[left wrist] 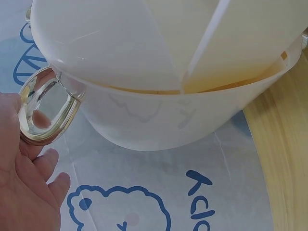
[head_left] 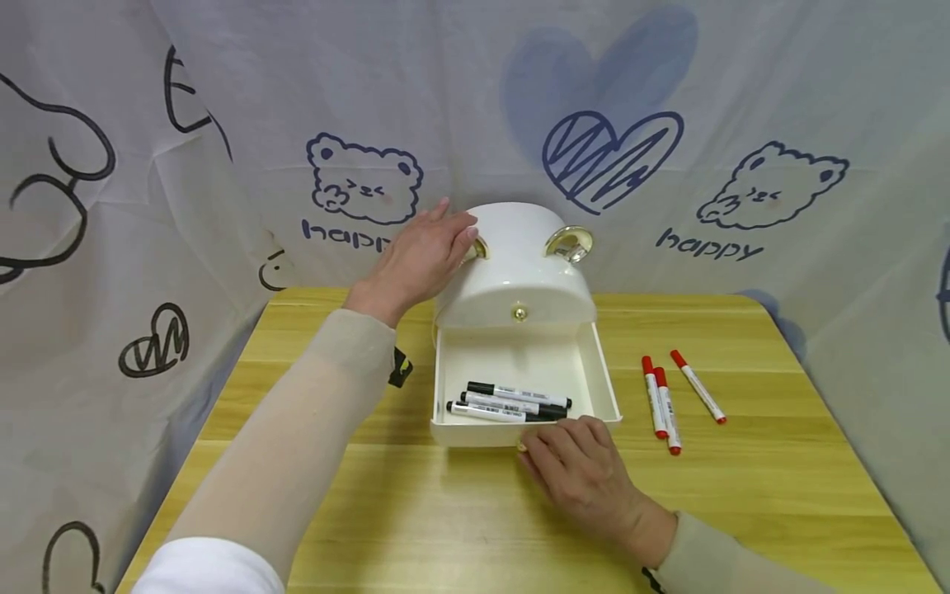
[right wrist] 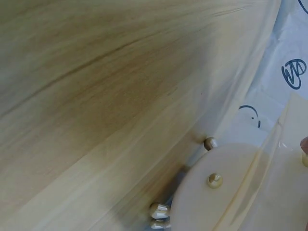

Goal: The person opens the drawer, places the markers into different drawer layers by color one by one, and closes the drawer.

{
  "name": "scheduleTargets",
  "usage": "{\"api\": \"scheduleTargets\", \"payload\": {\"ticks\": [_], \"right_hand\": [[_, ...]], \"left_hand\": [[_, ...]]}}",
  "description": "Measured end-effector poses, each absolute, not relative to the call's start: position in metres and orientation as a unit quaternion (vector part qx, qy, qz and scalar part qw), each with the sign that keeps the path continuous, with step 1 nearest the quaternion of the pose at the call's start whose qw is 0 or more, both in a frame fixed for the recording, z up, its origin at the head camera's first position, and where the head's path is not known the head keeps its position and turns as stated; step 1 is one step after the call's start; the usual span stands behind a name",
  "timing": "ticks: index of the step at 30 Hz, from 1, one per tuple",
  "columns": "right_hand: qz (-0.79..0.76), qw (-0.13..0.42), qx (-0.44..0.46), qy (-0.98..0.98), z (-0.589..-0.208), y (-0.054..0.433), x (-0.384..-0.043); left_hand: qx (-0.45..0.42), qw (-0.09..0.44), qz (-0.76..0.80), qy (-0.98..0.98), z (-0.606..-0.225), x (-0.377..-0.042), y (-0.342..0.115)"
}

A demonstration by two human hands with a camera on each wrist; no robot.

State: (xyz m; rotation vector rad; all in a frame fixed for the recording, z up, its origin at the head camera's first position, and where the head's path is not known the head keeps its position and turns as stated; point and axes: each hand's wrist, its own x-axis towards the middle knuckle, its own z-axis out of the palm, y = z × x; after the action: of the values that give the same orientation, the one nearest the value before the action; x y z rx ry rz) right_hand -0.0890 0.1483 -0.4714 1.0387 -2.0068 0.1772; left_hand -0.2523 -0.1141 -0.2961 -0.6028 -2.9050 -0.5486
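A white box [head_left: 512,272] with gold ring-shaped ears stands at the back of the table, its lower drawer [head_left: 604,371] pulled out. Three black-capped markers [head_left: 512,401] lie in the drawer near its front. My left hand [head_left: 423,252] grips the gold ear [left wrist: 50,106] on the box's left side, fingers around its rim in the left wrist view. At the drawer's front, my right hand [head_left: 582,474] pinches the small gold knob [head_left: 522,447]; in the right wrist view only a fingertip [right wrist: 304,144] shows at the edge beside that knob.
Three red-capped markers [head_left: 660,404] lie on the wooden table [head_left: 742,495] right of the drawer. A second gold ear [head_left: 569,243] sits on the box's right side. Behind the table hangs a printed cloth [head_left: 475,107]. A black and yellow piece [head_left: 401,367] shows beside the left sleeve.
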Motion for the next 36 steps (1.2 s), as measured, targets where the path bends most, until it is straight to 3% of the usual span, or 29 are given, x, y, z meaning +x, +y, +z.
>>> {"api": "scheduleTargets", "payload": {"ticks": [18,36], "right_hand": [[0.066,0.434,0.421,-0.794,-0.466,0.147,-0.101],[0.056,0.422,0.404,-0.810,-0.463,0.145,-0.135]], "left_hand": [[-0.198,0.055,-0.180,-0.962,-0.297,-0.255,-0.117],[-0.201,0.063,-0.180,-0.961,-0.298,-0.258,-0.116]]}}
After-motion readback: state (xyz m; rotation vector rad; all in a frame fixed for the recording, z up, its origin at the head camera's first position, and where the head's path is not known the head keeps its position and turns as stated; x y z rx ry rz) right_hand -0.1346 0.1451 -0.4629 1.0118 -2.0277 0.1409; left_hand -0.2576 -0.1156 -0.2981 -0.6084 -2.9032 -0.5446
